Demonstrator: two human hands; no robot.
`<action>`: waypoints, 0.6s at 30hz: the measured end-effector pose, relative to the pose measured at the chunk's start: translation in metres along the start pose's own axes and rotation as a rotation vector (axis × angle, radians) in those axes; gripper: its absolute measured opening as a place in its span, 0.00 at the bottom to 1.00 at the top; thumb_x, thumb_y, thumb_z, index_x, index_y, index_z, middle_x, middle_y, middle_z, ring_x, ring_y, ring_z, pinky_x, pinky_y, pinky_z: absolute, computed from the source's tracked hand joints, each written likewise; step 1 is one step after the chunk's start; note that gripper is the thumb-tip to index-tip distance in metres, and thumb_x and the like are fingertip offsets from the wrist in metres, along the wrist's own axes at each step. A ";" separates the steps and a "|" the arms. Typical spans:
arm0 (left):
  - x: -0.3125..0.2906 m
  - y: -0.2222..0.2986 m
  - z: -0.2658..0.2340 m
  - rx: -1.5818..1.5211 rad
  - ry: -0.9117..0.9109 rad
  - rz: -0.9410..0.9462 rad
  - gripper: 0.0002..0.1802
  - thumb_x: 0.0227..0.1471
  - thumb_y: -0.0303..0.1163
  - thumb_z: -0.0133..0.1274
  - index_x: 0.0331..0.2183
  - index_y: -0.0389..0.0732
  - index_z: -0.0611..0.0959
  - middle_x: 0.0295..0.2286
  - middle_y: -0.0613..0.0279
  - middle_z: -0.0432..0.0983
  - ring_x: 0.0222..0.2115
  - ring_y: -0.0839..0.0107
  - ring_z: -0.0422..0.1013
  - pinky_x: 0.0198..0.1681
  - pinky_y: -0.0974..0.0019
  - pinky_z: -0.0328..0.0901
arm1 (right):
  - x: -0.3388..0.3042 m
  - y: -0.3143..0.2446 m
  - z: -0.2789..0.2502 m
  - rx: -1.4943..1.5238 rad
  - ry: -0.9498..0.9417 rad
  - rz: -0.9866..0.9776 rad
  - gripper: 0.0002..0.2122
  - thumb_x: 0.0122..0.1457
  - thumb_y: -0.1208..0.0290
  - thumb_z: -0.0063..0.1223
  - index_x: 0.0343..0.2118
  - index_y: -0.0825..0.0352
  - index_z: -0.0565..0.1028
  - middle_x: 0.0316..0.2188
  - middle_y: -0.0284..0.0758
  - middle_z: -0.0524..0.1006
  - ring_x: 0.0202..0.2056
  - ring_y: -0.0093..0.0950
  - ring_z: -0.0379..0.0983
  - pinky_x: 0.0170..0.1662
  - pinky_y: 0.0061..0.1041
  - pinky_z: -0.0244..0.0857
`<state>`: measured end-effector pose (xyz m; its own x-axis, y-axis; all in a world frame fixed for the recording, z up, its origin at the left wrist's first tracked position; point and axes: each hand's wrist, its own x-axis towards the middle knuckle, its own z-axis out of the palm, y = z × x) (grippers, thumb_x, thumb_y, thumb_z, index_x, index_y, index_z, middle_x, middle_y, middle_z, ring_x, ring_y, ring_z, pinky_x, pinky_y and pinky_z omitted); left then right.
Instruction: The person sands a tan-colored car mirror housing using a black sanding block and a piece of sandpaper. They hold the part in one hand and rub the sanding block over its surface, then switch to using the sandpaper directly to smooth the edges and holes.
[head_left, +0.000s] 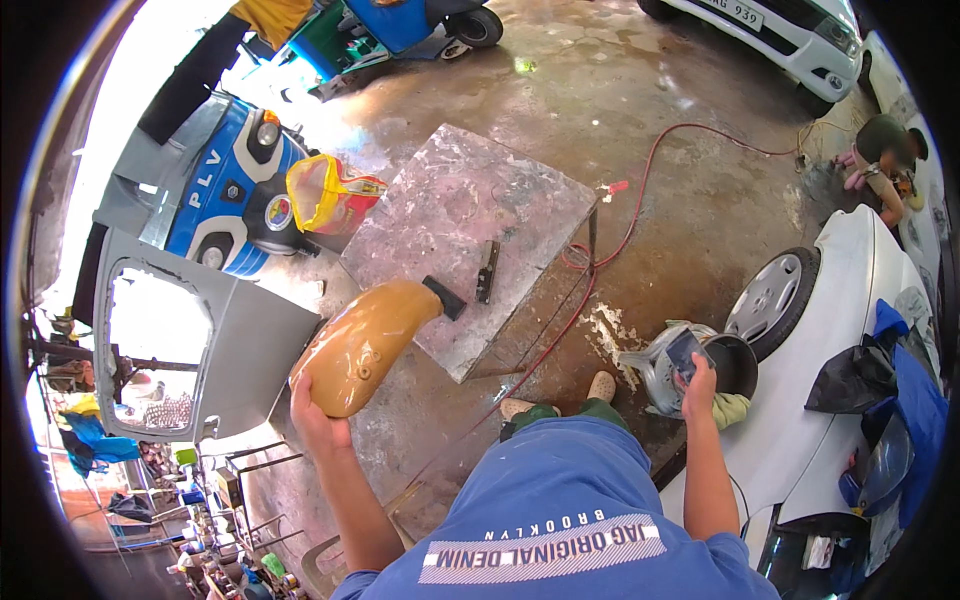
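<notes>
My left hand [318, 412] grips the lower edge of a glossy tan curved panel [365, 335] that looks like a motorcycle fender. The panel is tilted, its upper end beside the near corner of a worn table [430, 215]. A black block [445, 297] lies at that end, and a dark narrow bar [487, 272] rests farther over on the tabletop. In my right hand [697, 388] is a dark, flat rectangular piece [686, 352], held above a silvery container [660, 375]. Whether it is sandpaper or something else, I cannot tell. A pale green cloth [730, 409] hangs by the container.
A red hose [652, 160] runs along the floor past the table. A grey vehicle door [230, 330] stands at left, near a yellow-red bag [320, 195]. White car bodywork [790, 400] with a wheel [775, 292] is at right. A person [885, 160] crouches beyond.
</notes>
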<state>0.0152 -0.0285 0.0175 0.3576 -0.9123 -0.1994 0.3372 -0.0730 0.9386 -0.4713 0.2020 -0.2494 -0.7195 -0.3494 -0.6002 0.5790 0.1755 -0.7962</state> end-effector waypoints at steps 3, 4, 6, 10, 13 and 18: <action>0.013 -0.023 -0.007 0.017 0.048 0.006 0.19 0.62 0.31 0.46 0.50 0.29 0.73 0.48 0.48 0.74 0.49 0.56 0.73 0.53 0.54 0.69 | 0.016 0.009 -0.018 -0.036 0.024 0.009 0.12 0.59 0.62 0.54 0.40 0.62 0.76 0.34 0.28 0.78 0.32 0.21 0.74 0.31 0.25 0.70; 0.014 -0.027 -0.007 0.016 0.051 0.017 0.18 0.62 0.30 0.46 0.50 0.29 0.74 0.48 0.48 0.74 0.49 0.56 0.73 0.53 0.54 0.69 | 0.019 0.010 -0.020 -0.074 0.021 -0.005 0.13 0.59 0.62 0.54 0.41 0.64 0.76 0.35 0.29 0.77 0.32 0.21 0.74 0.31 0.26 0.70; 0.010 -0.027 -0.001 0.017 0.059 0.020 0.19 0.62 0.31 0.46 0.50 0.29 0.74 0.48 0.48 0.74 0.49 0.56 0.73 0.53 0.54 0.69 | 0.026 0.008 -0.026 -0.128 -0.003 -0.021 0.14 0.59 0.63 0.53 0.43 0.66 0.75 0.35 0.30 0.77 0.32 0.21 0.73 0.31 0.26 0.69; 0.006 -0.023 0.002 0.008 0.076 0.025 0.20 0.63 0.33 0.46 0.51 0.29 0.73 0.49 0.47 0.73 0.50 0.55 0.72 0.54 0.52 0.68 | 0.041 -0.006 -0.032 -0.141 -0.134 -0.030 0.13 0.60 0.67 0.53 0.45 0.66 0.75 0.36 0.31 0.76 0.34 0.21 0.72 0.30 0.26 0.68; 0.003 -0.032 0.012 0.003 0.103 0.038 0.21 0.64 0.35 0.45 0.51 0.28 0.73 0.49 0.47 0.73 0.50 0.55 0.72 0.54 0.52 0.68 | 0.058 -0.005 -0.037 -0.212 -0.117 -0.219 0.12 0.58 0.72 0.54 0.45 0.66 0.75 0.36 0.31 0.75 0.35 0.21 0.71 0.33 0.25 0.67; -0.021 -0.025 0.033 -0.013 0.131 0.036 0.21 0.64 0.35 0.44 0.52 0.28 0.72 0.49 0.46 0.73 0.51 0.55 0.71 0.55 0.52 0.67 | 0.084 -0.004 -0.056 -0.374 -0.057 -0.151 0.13 0.56 0.78 0.53 0.45 0.67 0.73 0.35 0.31 0.76 0.30 0.19 0.71 0.30 0.20 0.67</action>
<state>-0.0291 -0.0211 0.0079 0.4800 -0.8539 -0.2012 0.3326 -0.0351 0.9424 -0.5551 0.2240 -0.3010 -0.7573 -0.4456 -0.4775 0.2814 0.4371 -0.8543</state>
